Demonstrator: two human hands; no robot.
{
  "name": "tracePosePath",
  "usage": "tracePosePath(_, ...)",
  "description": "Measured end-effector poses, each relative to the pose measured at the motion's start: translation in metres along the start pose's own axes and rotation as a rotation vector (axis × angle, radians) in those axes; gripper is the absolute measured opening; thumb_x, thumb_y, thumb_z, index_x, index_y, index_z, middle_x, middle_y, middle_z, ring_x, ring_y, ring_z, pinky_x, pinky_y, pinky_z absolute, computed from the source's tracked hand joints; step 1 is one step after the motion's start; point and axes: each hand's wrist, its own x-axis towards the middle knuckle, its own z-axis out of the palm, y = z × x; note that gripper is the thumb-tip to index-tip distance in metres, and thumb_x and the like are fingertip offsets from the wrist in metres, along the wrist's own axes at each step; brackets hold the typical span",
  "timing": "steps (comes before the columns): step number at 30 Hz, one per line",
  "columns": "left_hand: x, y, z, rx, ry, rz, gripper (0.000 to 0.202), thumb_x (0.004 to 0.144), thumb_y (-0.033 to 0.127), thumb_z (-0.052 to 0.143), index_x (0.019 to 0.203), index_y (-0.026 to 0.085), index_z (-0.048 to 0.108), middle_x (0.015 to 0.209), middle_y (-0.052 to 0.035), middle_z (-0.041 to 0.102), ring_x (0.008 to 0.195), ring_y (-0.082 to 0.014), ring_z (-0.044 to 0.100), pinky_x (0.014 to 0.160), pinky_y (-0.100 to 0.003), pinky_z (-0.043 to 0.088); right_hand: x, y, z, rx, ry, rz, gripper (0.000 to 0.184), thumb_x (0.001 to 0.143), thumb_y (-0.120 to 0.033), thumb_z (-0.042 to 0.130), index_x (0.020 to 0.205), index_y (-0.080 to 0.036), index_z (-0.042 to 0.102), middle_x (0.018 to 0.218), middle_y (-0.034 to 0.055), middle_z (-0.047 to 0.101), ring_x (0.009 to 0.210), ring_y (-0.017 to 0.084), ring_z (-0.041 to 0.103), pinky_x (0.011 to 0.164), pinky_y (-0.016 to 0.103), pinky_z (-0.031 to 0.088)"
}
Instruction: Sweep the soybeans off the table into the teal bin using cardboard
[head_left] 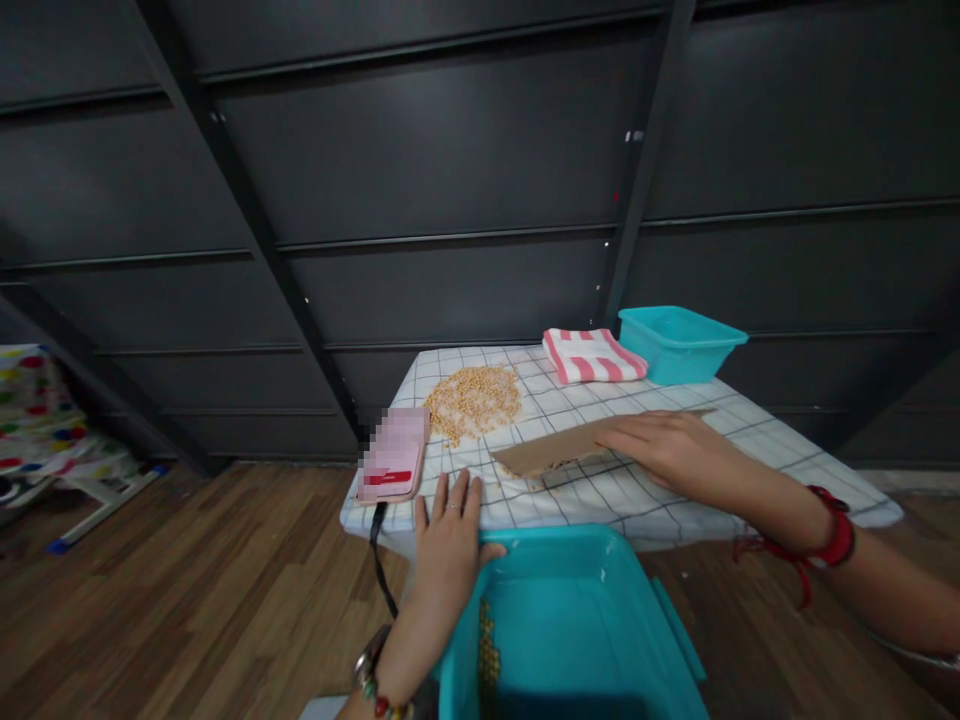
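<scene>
A pile of yellow beans (474,400) lies on the white checked tablecloth (750,430). My right hand (664,445) lies flat on a strip of brown cardboard (551,450), pressing it against the cloth; a few loose beans sit at its near edge. My left hand (450,545) rests at the table's near edge with fingers stretched out and thumb hooked over the rim of a teal plastic bin (577,620), which hangs below the table edge. Some beans (487,650) lie inside that bin.
A pink phone (394,455) with a black cable lies at the table's left edge. A red-and-white striped cloth (592,355) and a second teal bin (679,342) sit at the far side. Dark wall panels stand behind; wooden floor lies around.
</scene>
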Motion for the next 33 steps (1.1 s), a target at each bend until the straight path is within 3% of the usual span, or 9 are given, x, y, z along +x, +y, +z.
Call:
tracePosePath(13,-0.001,0.004,-0.003,-0.023,-0.013,-0.014,0.072,0.072,0.041,0.062,0.133,0.016,0.031,0.142,-0.0111,0.030,0.131,-0.0307,0.023,0.103,-0.055,0.025,-0.012,0.003,-0.013,0.027,0.061,0.002,0.030,0.080,-0.005,0.035,0.093,-0.016,0.058,0.083,0.0047,0.068,0.071,0.016,0.063,0.063,0.026,0.047)
tracePosePath(18,-0.001,0.004,-0.003,-0.032,-0.024,-0.014,0.070,0.073,0.039,0.061,0.133,0.016,0.031,0.142,-0.0108,0.031,0.131,-0.0303,0.023,0.102,-0.055,0.025,-0.006,0.000,-0.007,0.008,0.008,0.006,0.031,0.078,-0.004,0.034,0.091,-0.017,0.058,0.081,0.0040,0.067,0.067,0.015,0.061,0.060,0.026,0.045)
tracePosePath(22,-0.001,0.003,-0.002,-0.029,0.003,-0.004,0.066,0.075,0.038,0.058,0.132,0.017,0.032,0.141,-0.0116,0.033,0.131,-0.0307,0.024,0.102,-0.055,0.026,-0.005,-0.003,-0.015,0.027,-0.010,-0.016,0.031,0.078,-0.003,0.032,0.087,-0.019,0.058,0.078,0.0029,0.066,0.066,0.014,0.060,0.060,0.026,0.044)
tracePosePath(29,0.000,0.003,0.000,-0.028,-0.001,-0.014,0.067,0.075,0.038,0.059,0.133,0.018,0.031,0.141,-0.0110,0.034,0.131,-0.0312,0.024,0.102,-0.055,0.025,-0.010,-0.002,-0.022,-0.063,-0.063,0.035,0.038,0.077,-0.002,0.032,0.102,-0.017,0.056,0.085,0.0053,0.067,0.071,0.018,0.061,0.062,0.029,0.044)
tracePosePath(33,0.000,0.002,0.001,-0.022,0.013,-0.012,0.066,0.075,0.039,0.059,0.132,0.019,0.033,0.141,-0.0110,0.034,0.130,-0.0308,0.025,0.102,-0.054,0.026,-0.010,-0.008,-0.019,-0.093,-0.088,-0.057,0.036,0.076,0.001,0.034,0.097,-0.017,0.057,0.080,0.0046,0.067,0.066,0.015,0.061,0.058,0.026,0.043)
